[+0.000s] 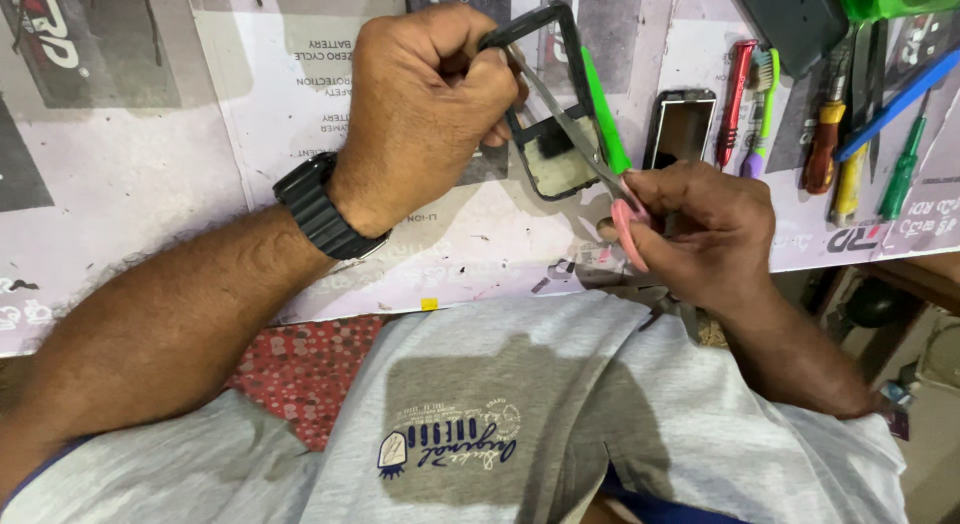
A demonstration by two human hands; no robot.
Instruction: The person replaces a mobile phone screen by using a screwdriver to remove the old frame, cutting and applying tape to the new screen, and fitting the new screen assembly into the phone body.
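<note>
Head view shows the left hand (425,104) with fingers (490,79) curled tight around a black rectangular plastic phone frame (560,104), held just above the desk (150,184) near its far edge. Right hand (705,234) fingers pinch closed on thin metal tweezers (570,134) with a pink grip, the tips touching the frame's lower part. A green-handled tool (603,119) lies just beside the frame.
</note>
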